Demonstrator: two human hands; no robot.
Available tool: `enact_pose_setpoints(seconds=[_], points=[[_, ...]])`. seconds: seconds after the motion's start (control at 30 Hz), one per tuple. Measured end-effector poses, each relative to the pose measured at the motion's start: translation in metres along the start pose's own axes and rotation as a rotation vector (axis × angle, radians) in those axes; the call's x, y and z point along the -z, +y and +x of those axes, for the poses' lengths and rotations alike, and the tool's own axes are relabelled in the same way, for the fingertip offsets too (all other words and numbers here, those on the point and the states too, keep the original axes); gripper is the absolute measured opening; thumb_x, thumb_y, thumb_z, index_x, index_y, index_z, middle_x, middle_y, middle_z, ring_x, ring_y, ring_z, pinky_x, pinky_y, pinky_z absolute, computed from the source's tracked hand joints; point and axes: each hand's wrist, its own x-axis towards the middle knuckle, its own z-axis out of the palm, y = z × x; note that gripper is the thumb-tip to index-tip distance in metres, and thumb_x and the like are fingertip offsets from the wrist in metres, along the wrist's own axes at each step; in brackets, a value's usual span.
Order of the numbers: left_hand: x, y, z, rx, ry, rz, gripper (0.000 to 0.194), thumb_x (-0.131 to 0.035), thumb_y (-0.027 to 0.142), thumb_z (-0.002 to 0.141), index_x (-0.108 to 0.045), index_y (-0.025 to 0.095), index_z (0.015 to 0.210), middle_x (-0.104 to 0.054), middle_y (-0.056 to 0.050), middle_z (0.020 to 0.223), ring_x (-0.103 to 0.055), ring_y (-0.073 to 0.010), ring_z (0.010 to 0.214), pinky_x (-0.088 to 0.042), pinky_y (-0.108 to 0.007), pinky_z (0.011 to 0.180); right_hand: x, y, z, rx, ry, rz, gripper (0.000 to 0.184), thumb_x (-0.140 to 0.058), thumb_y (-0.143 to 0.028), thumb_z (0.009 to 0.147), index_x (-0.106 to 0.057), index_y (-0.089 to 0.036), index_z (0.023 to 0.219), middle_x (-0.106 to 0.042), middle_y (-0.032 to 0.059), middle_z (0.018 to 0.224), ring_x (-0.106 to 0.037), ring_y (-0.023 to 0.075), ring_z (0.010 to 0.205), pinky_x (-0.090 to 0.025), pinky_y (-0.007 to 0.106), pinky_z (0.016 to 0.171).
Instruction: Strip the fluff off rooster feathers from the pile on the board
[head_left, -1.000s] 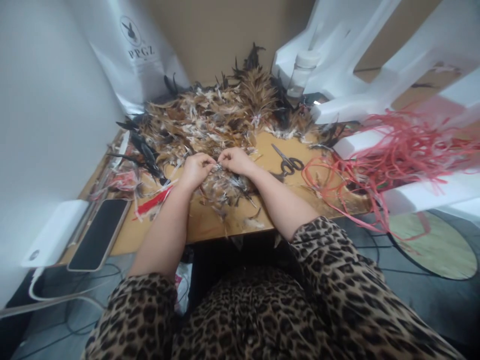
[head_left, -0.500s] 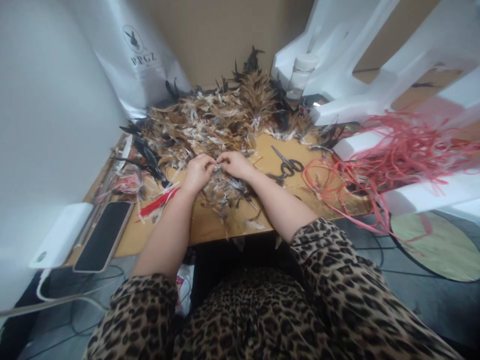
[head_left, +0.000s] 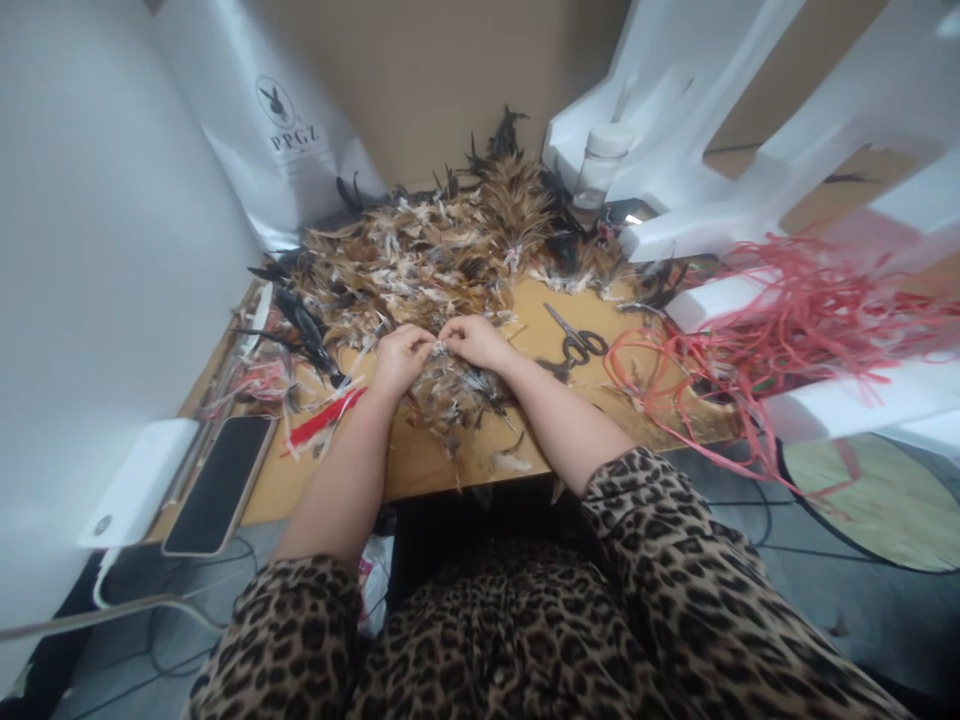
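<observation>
My left hand (head_left: 399, 362) and my right hand (head_left: 475, 341) meet at the front middle of the table. Thumb and fingers of each are pinched together at the pale upper end of a bunch of feathers (head_left: 448, 402). Its brown and grey feathers spread below the fingers toward the table's front edge. What the fingertips grip exactly is too small to make out. Just beyond my hands lies a wide pile of brown and white feathers (head_left: 420, 255). Black-handled scissors (head_left: 576, 340) rest to the right of my right hand.
Red strips (head_left: 324, 422), a phone (head_left: 219, 485) and a white power bank with a cable (head_left: 142, 482) lie at left. Tangled pink ribbons (head_left: 810, 320) hang over white foam pieces at right. A clear bottle (head_left: 600, 165) and a silvery bag (head_left: 277, 150) stand at the back.
The whole view has shifted slightly, so the table sits a little lower. Both hands stay pinched together at the same end of the feather bunch.
</observation>
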Motion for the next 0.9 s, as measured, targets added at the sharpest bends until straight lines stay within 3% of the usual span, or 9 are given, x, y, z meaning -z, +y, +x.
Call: enact_pose_setpoints(seconds=[0.43,0.9], points=[[0.013,-0.001,0.001,0.05,-0.114,-0.033,0.01,-0.057,0.022,0.074,-0.066,0.017,0.071,-0.066,-0.005,0.076,-0.059,-0.0148,0.073,-0.045,-0.027,0.072,0.006,-0.003,-0.004,0.004,0.088,-0.257,0.014,-0.052,-0.018,0.072,-0.066,-0.016,0.073,-0.062,0.0041,0.08,-0.054,0.0142,0.077,-0.04,0.024,0.075],[0.023,0.004,0.002,0.071,-0.194,-0.007,0.008,-0.056,0.019,0.07,-0.062,0.017,0.064,-0.062,-0.003,0.069,-0.056,-0.015,0.066,-0.043,-0.027,0.065,0.007,-0.005,-0.005,-0.003,0.06,-0.306,0.012,-0.048,-0.012,0.071,-0.059,-0.017,0.067,-0.056,0.0038,0.08,-0.052,0.015,0.079,-0.039,0.025,0.074]])
